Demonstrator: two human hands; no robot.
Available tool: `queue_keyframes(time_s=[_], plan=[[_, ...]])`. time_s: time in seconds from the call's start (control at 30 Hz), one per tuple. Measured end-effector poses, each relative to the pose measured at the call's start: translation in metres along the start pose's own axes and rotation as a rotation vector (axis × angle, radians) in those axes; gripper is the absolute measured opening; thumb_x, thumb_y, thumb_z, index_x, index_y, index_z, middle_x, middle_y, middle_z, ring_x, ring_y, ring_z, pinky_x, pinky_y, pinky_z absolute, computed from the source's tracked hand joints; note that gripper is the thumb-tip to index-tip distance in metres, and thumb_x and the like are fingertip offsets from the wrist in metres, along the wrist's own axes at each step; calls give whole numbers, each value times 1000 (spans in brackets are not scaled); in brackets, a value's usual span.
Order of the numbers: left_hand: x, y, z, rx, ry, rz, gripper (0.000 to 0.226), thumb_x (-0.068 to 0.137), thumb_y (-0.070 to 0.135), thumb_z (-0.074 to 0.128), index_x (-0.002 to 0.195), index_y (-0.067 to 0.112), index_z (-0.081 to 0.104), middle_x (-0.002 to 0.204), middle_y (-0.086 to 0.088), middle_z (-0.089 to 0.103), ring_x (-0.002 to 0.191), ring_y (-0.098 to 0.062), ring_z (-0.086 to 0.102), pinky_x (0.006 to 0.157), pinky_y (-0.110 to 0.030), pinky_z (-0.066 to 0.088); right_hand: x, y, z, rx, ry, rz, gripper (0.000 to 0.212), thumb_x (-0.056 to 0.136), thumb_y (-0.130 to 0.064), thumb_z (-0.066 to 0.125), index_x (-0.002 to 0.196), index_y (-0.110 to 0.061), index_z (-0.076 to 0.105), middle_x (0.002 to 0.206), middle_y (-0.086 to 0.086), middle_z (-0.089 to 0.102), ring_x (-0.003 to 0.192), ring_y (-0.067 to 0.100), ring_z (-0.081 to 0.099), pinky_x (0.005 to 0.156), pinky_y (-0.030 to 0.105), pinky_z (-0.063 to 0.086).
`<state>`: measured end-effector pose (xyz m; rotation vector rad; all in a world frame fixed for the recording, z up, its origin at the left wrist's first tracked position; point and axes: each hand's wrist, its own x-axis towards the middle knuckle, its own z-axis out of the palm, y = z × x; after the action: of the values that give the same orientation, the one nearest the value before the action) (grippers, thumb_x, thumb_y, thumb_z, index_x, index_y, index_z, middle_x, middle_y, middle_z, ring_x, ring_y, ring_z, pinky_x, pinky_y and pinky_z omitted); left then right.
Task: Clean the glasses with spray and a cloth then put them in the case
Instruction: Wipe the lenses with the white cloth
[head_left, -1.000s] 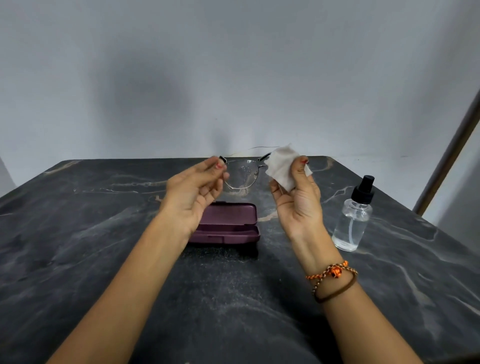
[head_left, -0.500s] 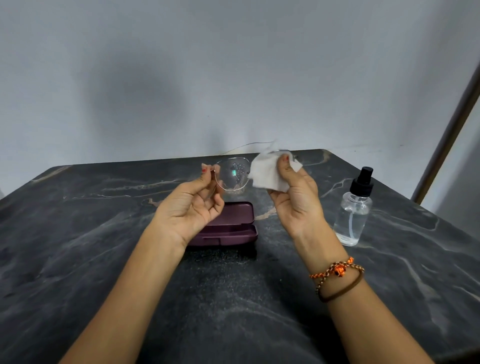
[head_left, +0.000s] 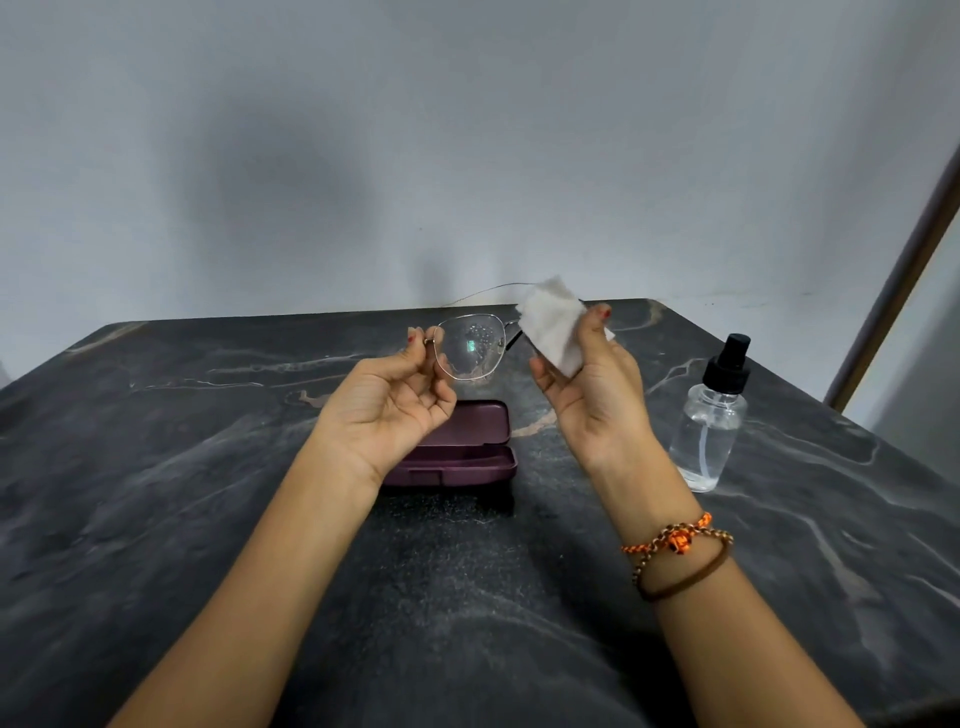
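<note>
My left hand (head_left: 392, 402) pinches the thin metal-framed glasses (head_left: 470, 347) by their left hinge, holding them up above the table. Spray droplets speckle the visible lens. My right hand (head_left: 592, 395) holds a folded white cloth (head_left: 553, 325) between thumb and fingers, just right of that lens; the cloth hides the other lens. A maroon glasses case (head_left: 467, 441) lies on the table under my hands, lid partly open. A clear spray bottle (head_left: 711, 421) with a black pump top stands upright to the right.
Everything sits on a dark marbled table (head_left: 208, 519) that reaches to a grey wall. A brown frame edge (head_left: 904, 280) slants at the far right. Beaded and brown bracelets (head_left: 675, 551) circle my right wrist.
The cloth, pressed close over the right side of the glasses half a second ago, has drawn slightly right and up. The lens now faces me more squarely, showing its droplets.
</note>
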<state>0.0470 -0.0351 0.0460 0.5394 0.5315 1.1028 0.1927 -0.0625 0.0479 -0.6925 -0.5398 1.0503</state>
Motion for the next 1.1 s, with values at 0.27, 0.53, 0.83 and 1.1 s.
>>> queue_keyframes(time_s=[0.27, 0.53, 0.83, 1.1], plan=[[2, 2, -2, -60, 42, 7, 17, 87, 9, 48, 74, 14, 57, 58, 5, 68, 59, -7, 55, 63, -19, 36, 0, -11, -2, 48, -252, 61, 21, 90, -4, 36, 90, -12, 56, 89, 3, 61, 84, 14, 57, 69, 23, 45], [-2, -2, 0, 27, 58, -12, 27, 82, 12, 55, 57, 18, 65, 60, 6, 67, 71, -9, 54, 63, -19, 35, 3, -1, -5, 27, -33, -34, 6, 85, -14, 57, 80, -14, 60, 69, -2, 69, 60, 7, 63, 53, 15, 51], [-4, 1, 1, 93, 132, 13, 20, 78, 17, 61, 58, 18, 63, 54, 10, 65, 64, -6, 50, 61, -17, 33, 0, 0, -3, 12, 0, -42, 5, 83, -16, 61, 78, -15, 60, 66, -3, 69, 61, 9, 62, 51, 15, 49], [-3, 2, -1, 57, 106, 50, 9, 70, 20, 62, 61, 18, 62, 54, 11, 65, 59, -3, 52, 62, -18, 34, -3, 0, -1, 73, -44, 12, 10, 82, -4, 60, 81, -14, 62, 69, -3, 69, 57, 6, 64, 50, 14, 48]])
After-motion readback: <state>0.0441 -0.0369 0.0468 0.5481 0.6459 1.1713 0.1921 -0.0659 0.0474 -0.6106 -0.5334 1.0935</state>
